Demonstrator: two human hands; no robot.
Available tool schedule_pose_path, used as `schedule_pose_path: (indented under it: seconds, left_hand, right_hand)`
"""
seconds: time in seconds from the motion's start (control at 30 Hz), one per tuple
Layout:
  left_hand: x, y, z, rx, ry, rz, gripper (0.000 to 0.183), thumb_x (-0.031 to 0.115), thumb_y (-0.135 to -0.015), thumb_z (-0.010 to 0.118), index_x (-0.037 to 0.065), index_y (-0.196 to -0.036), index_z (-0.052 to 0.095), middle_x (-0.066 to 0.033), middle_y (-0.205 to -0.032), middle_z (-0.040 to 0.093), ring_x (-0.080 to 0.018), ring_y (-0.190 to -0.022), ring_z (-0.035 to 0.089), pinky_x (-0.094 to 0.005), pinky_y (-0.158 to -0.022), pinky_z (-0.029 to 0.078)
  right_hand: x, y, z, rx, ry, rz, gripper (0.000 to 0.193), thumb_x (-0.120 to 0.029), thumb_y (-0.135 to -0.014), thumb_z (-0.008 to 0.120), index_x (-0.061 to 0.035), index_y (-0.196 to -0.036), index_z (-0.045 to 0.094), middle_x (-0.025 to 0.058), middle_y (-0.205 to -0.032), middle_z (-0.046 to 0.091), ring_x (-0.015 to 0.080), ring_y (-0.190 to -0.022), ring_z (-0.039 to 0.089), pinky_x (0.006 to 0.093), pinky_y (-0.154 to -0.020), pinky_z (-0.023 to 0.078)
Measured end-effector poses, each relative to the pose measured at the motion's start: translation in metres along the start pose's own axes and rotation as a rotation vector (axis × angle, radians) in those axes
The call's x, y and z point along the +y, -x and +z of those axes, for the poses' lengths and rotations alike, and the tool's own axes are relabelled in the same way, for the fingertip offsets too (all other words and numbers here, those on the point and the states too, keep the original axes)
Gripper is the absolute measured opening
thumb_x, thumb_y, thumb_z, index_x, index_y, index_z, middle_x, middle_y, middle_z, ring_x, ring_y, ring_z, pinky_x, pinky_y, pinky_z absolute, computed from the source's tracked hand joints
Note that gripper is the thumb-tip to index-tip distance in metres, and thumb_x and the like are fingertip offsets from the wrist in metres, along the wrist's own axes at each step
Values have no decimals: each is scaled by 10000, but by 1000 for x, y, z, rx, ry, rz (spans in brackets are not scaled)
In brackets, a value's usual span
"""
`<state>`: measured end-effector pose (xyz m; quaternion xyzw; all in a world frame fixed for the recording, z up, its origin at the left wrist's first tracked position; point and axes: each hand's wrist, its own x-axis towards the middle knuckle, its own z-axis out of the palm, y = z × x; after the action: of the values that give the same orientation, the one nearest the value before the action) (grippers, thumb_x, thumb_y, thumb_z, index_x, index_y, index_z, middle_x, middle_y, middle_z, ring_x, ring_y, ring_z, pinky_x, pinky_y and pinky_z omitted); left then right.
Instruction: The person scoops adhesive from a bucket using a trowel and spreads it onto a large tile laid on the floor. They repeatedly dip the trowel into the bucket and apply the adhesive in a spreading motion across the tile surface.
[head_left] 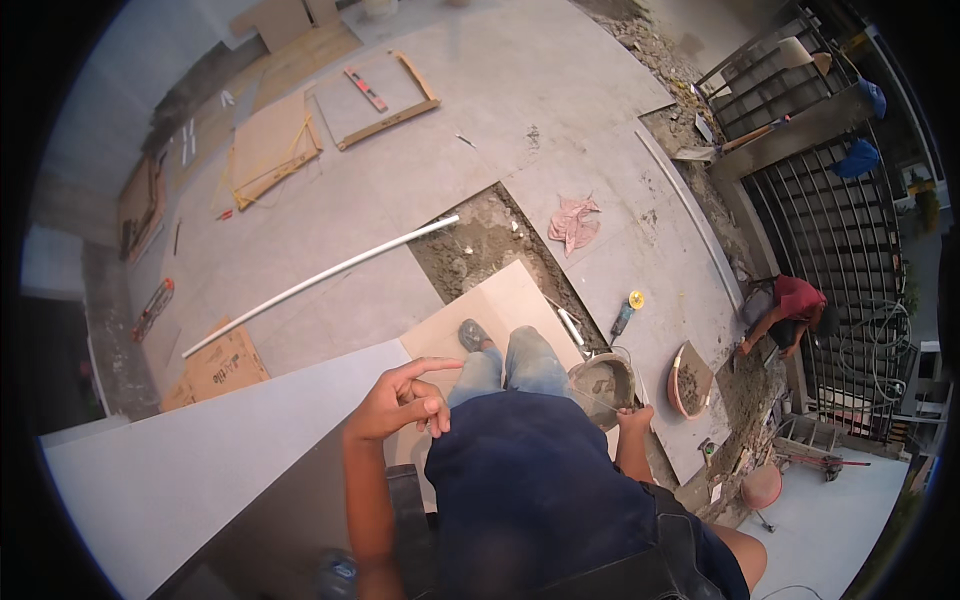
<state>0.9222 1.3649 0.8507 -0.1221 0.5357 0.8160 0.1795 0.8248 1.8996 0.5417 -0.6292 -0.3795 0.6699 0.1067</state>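
Note:
My left hand (408,398) is raised beside my dark blue shirt, its fingers apart and nothing in it. At my right side, my right hand (636,418) is closed at the rim of a round bucket (630,372) of wet grey mortar. A thin wire-like bucket handle (600,402) runs across the mortar into its fingers. My feet stand by a beige board or tile (525,285), next to a strip of bare, rough mortar bed (465,255).
An angle grinder (624,315), a pink cloth (574,224) and a second mortar bucket (688,385) lie right of the bed. A co-worker in red (795,308) crouches by a metal gate (830,220). A long white pipe (320,280) crosses the grey tiles. Cardboard (225,368) lies left.

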Motion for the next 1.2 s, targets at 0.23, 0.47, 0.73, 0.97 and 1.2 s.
schedule_pose_path:
  seconds: [0.23,0.47,0.73,0.97,1.2]
  left_hand:
    - [-24,-119,-76,394,18,-124,424,304,-982,528,30,-1306,534,-96,-961,685,-128,-834,633,-248,-696,490]
    - [-61,-231,-166,556,261,-178,424,319,-991,504,38,-1308,531,-95,-1075,660,-139,-933,614,-271,-776,485]
    - [-200,-411,-328,1132,967,-31,409,290,-957,505,65,-1298,520,-90,-1034,668,-214,-901,627,-365,-813,487]
    - [-203,-475,-305,1027,429,-576,341,250,-894,550,57,-1173,568,-103,-1037,677,-231,-899,639,-415,-814,503]
    - [-111,-573,-347,1149,580,-681,298,200,-884,522,38,-1129,576,-126,-926,692,-216,-727,662,-348,-610,518]
  right_hand:
    - [11,40,127,142,39,59,254,-279,-840,470,-81,-982,402,82,-919,388,211,-785,381,382,-608,359]
    - [38,-62,253,165,226,55,523,-253,-809,598,83,-1177,439,278,-1212,520,404,-1070,565,513,-826,492]
    - [75,-49,453,-299,1356,-393,448,-298,-833,593,29,-1118,482,142,-974,510,282,-849,497,415,-728,434]
    - [81,-56,628,-228,133,146,311,-393,-931,435,-88,-953,495,6,-752,387,164,-600,340,352,-583,345]
    - [70,-7,823,-208,120,72,243,-387,-944,389,-177,-827,357,-24,-750,324,158,-611,268,347,-580,292]
